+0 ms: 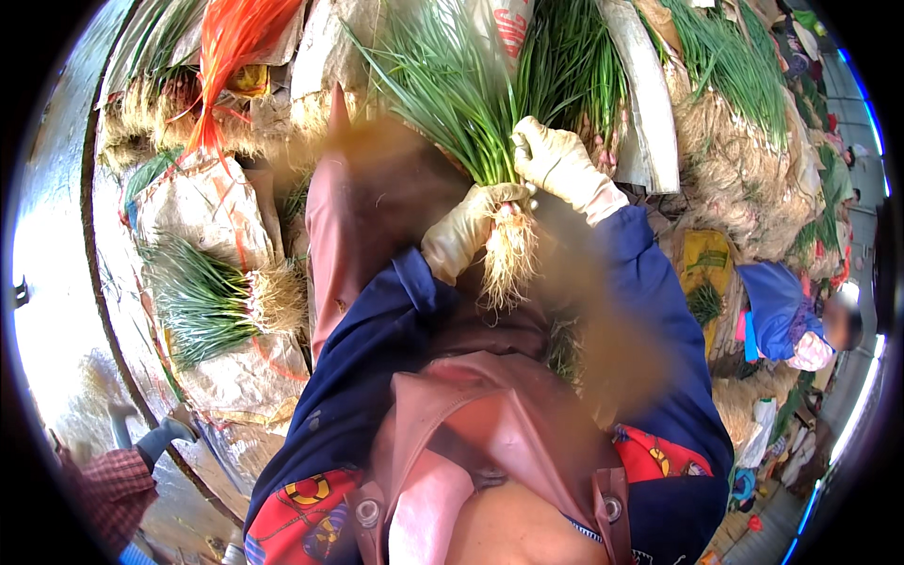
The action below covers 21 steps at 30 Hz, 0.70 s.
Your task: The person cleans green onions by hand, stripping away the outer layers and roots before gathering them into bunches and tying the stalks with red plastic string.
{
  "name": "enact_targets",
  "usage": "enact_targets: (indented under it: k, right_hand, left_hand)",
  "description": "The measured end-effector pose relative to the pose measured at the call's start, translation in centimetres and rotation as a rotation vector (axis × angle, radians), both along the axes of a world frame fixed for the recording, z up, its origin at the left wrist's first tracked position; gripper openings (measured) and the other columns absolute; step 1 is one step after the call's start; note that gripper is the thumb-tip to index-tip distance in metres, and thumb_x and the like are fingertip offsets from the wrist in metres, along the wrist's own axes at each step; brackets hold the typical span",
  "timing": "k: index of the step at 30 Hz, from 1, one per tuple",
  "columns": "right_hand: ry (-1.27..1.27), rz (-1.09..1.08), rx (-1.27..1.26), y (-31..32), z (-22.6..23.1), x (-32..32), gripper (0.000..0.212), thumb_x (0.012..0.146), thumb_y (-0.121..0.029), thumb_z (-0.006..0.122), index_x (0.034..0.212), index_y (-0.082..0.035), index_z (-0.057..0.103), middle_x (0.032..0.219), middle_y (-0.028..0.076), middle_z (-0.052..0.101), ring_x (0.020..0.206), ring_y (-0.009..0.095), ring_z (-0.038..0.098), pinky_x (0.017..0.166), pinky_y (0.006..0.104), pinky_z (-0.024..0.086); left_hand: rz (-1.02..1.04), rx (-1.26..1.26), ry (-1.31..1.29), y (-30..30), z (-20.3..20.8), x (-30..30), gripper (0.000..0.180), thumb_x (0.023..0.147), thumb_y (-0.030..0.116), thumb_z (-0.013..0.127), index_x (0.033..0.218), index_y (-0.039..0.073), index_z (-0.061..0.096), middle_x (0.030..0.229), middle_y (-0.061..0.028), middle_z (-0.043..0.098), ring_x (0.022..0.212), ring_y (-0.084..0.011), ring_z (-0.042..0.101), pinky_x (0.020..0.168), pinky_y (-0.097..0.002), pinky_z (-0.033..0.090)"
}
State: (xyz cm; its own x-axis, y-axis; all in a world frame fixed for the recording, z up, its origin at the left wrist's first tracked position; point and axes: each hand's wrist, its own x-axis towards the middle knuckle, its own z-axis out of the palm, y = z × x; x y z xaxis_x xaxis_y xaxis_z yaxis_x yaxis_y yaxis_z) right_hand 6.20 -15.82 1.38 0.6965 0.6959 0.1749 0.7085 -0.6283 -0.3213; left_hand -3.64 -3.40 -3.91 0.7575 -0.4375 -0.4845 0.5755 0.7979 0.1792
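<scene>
Holding a bunch of green onions (476, 113) upright in front of the chest is shared between both gloved hands. The left hand (466, 231) is closed in a grip around the bunch just above the roots (510, 259), where the white stalks meet. The right hand (557, 162) is closed against the stalks slightly higher and to the right, its fingers curled round the same bundle. The two hands are touching or nearly touching.

The long axis of the bunch runs away from the body: the pale, stringy roots hang down toward the chest, below the left grip, and the green leaves fan out upward and away. The left hand is the nearer to the root end; the right hand lies toward the leaf end.

No bench is seen. Around the hands, further bunches are laid on pale sacks (217, 217). One such bunch (212, 301) lies on a sack to the left, its roots pointing right and its leaves pointing left, well apart from the hands. More green bundles are stacked along the top and the right of the view, and an orange-red tuft of strips (231, 42) shows at the upper left. Another person in blue (786, 315) is crouched at the far right.
</scene>
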Motion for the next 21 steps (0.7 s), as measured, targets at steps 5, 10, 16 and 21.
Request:
enact_targets:
  k: [5, 10, 16, 21]
  right_hand:
    - [-0.206, 0.077, -0.220, -0.1, -1.3, 0.9, 0.011, 0.082, -0.013, 0.052, 0.091, -0.009, 0.049, 0.067, 0.010, 0.057, 0.060, 0.029, 0.060, 0.056, 0.0399, 0.048]
    - [0.058, -0.391, 0.225, -2.6, 1.3, 3.2, 0.005, 0.086, -0.010, 0.051, 0.086, -0.011, 0.046, 0.071, 0.007, 0.055, 0.056, 0.021, 0.054, 0.050, 0.0369, 0.044]
    - [0.189, -0.587, -0.419, -12.6, 0.6, 2.0, 0.040, 0.085, -0.013, 0.059, 0.124, -0.015, 0.048, 0.103, 0.010, 0.060, 0.099, 0.020, 0.059, 0.082, 0.0301, 0.050]
    - [-0.076, -0.252, 0.094, -2.0, 8.1, 0.8, 0.046, 0.082, -0.028, 0.067, 0.124, -0.018, 0.051, 0.100, 0.004, 0.064, 0.086, 0.016, 0.063, 0.080, 0.0317, 0.051]
  left_hand:
    - [-0.023, 0.022, 0.025, 0.0, -0.6, 0.2, 0.022, 0.080, 0.000, 0.060, 0.101, -0.005, 0.058, 0.079, -0.0145, 0.061, 0.066, -0.0234, 0.062, 0.056, -0.0372, 0.056]
    - [-0.051, -0.081, -0.140, -0.2, -0.8, 0.5, 0.037, 0.079, -0.003, 0.059, 0.116, 0.000, 0.055, 0.086, -0.0094, 0.061, 0.072, -0.0219, 0.062, 0.060, -0.0374, 0.056]
    - [-0.028, 0.153, -0.189, -0.5, 0.8, -0.2, 0.044, 0.079, 0.001, 0.063, 0.122, -0.001, 0.053, 0.088, -0.0084, 0.061, 0.072, -0.0191, 0.062, 0.063, -0.0323, 0.056]
    - [-0.149, 0.425, -0.180, -1.5, -0.2, 0.0, 0.045, 0.080, 0.007, 0.066, 0.123, 0.002, 0.054, 0.082, -0.0060, 0.061, 0.072, -0.0145, 0.060, 0.059, -0.0254, 0.051]
